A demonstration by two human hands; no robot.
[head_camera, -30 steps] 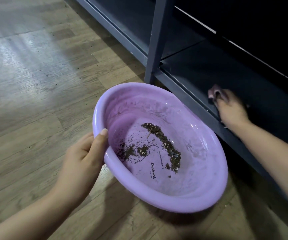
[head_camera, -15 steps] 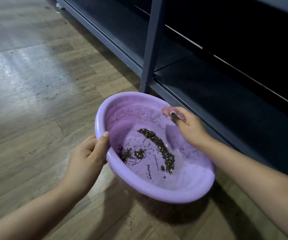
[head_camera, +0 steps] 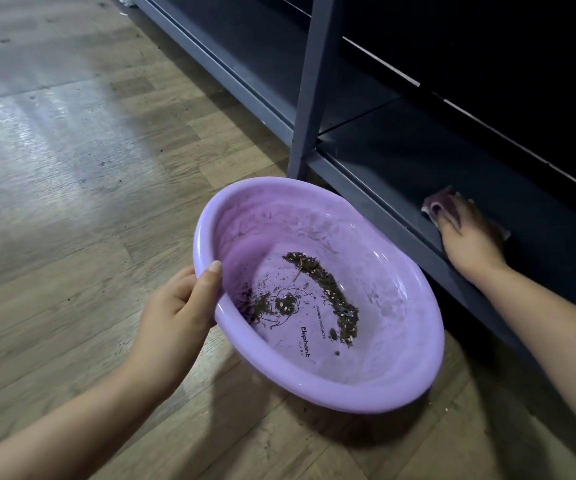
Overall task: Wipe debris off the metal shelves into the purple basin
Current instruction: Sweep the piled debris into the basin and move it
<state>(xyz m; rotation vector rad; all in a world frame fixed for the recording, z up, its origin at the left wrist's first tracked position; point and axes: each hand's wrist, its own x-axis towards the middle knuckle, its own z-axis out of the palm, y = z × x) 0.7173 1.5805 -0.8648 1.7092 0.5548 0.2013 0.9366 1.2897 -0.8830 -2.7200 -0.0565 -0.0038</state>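
moved: right hand back from basin to metal shelf, pressing cloth flat | left hand grips purple basin rim | handling: light, stiff, smooth plastic; best held at rim

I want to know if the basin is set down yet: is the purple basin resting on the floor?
No, the left hand grips the rim of the purple basin and holds it tilted above the wooden floor.

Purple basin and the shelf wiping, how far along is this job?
Partly done: the purple basin already holds a curved line of debris. In hand: the left hand grips its rim below the shelf edge while the right hand presses a cloth on the bottom shelf. Left: sweeping that section in; the dark shelf hides any remaining dirt.
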